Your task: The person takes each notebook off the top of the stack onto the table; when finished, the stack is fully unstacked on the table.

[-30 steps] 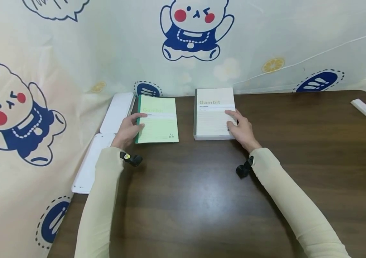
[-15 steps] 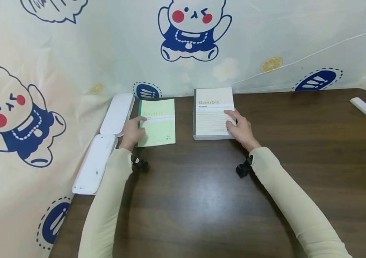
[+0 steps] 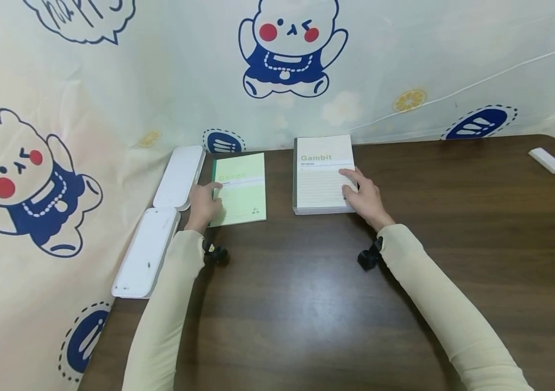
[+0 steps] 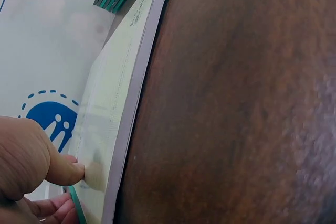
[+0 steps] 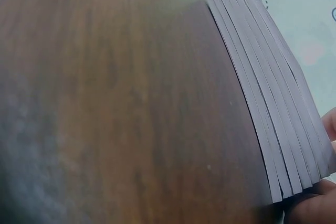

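Note:
In the head view, my left hand (image 3: 203, 206) holds a pale green notebook (image 3: 243, 198) marked "Gambit" by its left, green-spined edge. The left wrist view shows the thumb (image 4: 65, 172) on the cover and other fingers beside the spine. To the right, my right hand (image 3: 367, 201) holds the right side of a stack of white-covered notebooks (image 3: 323, 187), index finger and thumb over the top cover. From the right wrist view, the layered page edges (image 5: 262, 93) of several stacked notebooks show, with fingertips (image 5: 312, 208) at their near end. Some fingers are hidden.
Two flat white cases (image 3: 145, 252) lie end to end along the table's left edge, close to my left forearm. A small white block (image 3: 547, 161) lies at the far right. A printed cloth (image 3: 380, 54) hangs behind the dark wooden table (image 3: 307, 315).
My left hand has shifted slightly right and nearer with the green notebook, which has turned a little. More of the nearer white case shows now. My right hand stays on the stack.

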Motion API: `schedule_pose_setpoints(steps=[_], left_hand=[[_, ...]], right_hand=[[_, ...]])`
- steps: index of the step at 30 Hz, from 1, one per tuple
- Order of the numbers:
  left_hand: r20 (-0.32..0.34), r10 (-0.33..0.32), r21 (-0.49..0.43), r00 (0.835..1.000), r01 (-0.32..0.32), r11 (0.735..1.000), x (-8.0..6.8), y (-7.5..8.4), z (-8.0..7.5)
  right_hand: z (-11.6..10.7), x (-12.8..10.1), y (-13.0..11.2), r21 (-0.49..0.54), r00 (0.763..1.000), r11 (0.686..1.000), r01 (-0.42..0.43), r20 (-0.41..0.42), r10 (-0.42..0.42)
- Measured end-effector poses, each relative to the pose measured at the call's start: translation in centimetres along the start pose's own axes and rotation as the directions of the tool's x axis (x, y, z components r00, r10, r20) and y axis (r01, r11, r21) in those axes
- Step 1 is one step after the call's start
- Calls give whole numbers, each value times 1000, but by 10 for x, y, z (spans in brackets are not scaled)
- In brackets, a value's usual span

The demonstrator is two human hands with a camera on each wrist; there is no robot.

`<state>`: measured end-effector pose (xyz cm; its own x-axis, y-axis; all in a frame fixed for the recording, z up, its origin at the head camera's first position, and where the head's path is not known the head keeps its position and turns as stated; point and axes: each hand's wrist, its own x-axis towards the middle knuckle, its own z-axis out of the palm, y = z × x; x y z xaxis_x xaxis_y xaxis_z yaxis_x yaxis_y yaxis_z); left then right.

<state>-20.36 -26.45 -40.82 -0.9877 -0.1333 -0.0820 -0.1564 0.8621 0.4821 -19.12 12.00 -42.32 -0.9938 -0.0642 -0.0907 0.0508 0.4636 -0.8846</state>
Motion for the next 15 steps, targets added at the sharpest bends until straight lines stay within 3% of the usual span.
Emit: schedule_pose_setpoints(steps=[2, 5, 8, 10, 12, 15], left_hand=[[-18, 6, 3, 1000, -6, 1000, 0, 0, 0], [-99, 42, -14, 994, -44, 999, -2, 6, 3], [-191, 109, -123, 976, -134, 983, -6, 26, 6], [-197, 140, -272, 970, -191, 943, -9, 48, 10], [-162, 173, -418, 971, -227, 880, -12, 72, 17], [-63, 209, -539, 976, -210, 816, -17, 111, 36]], right_hand=[[0, 0, 0, 4, 1000, 1000, 3, 3, -3], [1, 0, -1, 4, 1000, 1000, 5, 6, -5], [2, 0, -2, -2, 1000, 1000, 6, 1, -6], [2, 0, -2, -3, 1000, 1000, 5, -1, -5], [2, 0, -2, -1, 1000, 1000, 3, -4, -3], [3, -1, 0, 9, 1000, 1000, 2, -11, -2]])
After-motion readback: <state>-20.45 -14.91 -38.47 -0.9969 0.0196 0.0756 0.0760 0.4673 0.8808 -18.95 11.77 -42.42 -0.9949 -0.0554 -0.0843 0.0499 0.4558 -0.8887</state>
